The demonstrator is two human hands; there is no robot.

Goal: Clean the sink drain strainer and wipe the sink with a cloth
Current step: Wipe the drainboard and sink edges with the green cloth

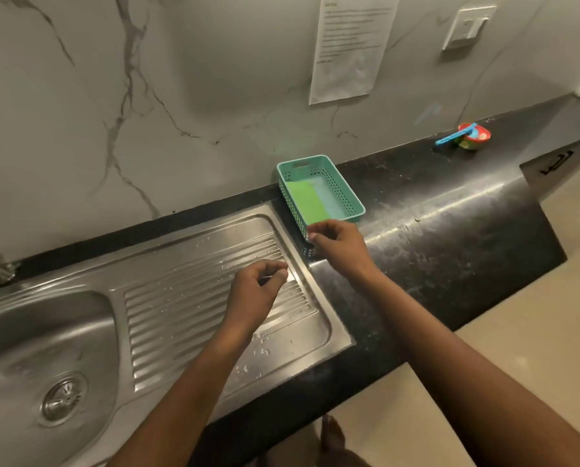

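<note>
Hands: left point(254, 291) over drainboard point(187, 298), right point(339, 246) grips teal basket point(344, 187) holding green cloth point(305, 202).

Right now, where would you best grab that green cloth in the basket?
Probably its near edge, pinched from straight above: the green cloth lies flat on the floor of the basket, whose walls block every sideways approach.

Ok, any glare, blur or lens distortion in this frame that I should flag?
Head view: the wide lens bows the countertop and wall lines; a glare streak runs along the countertop's rounded front; the steel sink shows bright highlights; the print on the wall sheet is too soft to read; the left hand, right hand and basket look sharp enough.
</note>
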